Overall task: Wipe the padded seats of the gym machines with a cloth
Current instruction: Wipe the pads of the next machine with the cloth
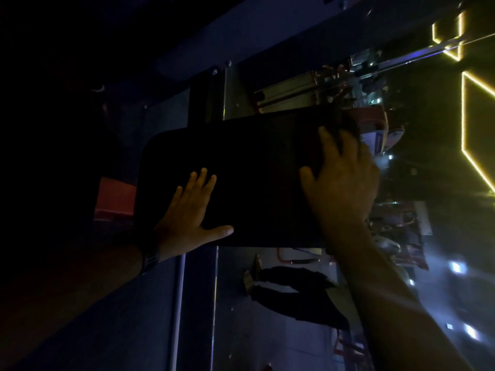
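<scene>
A black padded seat (254,180) fills the middle of the dim view, mounted on a dark machine frame. My left hand (188,218) lies flat on the pad's near left part, fingers spread and holding nothing; a dark watch is on its wrist. My right hand (342,180) presses on the pad's right end with its fingers over a dark bunched cloth (349,124) at the far right corner. The cloth is blurred and hard to tell from the black pad.
A red pad (115,199) sits left of the seat. Metal frame posts (214,303) run below it. Dark trouser legs with light shoes (292,290) show below the pad. Other machines (401,231) and yellow light strips (466,113) are at the right.
</scene>
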Demonstrator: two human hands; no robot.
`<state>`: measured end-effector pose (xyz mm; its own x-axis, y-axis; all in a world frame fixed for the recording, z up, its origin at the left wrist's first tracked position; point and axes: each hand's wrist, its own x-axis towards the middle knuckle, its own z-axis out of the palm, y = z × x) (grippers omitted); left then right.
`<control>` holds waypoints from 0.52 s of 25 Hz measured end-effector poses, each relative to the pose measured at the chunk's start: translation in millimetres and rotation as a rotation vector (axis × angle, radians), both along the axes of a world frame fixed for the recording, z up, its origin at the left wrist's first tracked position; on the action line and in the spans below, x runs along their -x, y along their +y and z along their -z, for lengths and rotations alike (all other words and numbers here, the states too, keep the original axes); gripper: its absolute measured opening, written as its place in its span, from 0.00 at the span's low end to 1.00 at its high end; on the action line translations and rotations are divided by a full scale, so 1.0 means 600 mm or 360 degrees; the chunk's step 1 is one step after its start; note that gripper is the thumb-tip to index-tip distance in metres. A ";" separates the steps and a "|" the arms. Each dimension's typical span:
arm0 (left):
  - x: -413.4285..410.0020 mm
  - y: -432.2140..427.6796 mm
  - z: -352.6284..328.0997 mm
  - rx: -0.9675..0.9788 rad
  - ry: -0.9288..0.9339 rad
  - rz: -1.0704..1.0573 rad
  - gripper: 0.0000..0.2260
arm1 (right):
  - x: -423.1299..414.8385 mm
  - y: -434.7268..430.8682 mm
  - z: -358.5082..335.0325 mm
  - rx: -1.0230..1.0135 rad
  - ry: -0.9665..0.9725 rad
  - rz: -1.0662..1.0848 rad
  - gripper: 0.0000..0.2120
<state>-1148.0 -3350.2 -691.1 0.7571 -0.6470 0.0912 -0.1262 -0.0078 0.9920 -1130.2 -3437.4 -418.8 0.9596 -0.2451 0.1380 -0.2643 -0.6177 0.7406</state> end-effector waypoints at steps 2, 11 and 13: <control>-0.002 0.002 -0.001 -0.0003 0.0003 0.0017 0.55 | -0.009 0.006 0.018 0.0072 0.0105 0.0029 0.36; -0.002 -0.002 0.002 0.0011 0.0013 0.0021 0.55 | -0.048 -0.001 0.025 0.0057 0.0560 -0.0123 0.36; -0.002 -0.001 0.001 0.0003 0.0008 0.0014 0.55 | -0.071 -0.006 0.008 0.0028 0.0341 -0.0064 0.35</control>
<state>-1146.5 -3351.1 -691.7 0.7519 -0.6533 0.0886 -0.1211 -0.0047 0.9926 -1087.7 -3441.2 -423.5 0.9764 -0.2054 -0.0665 -0.0749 -0.6111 0.7880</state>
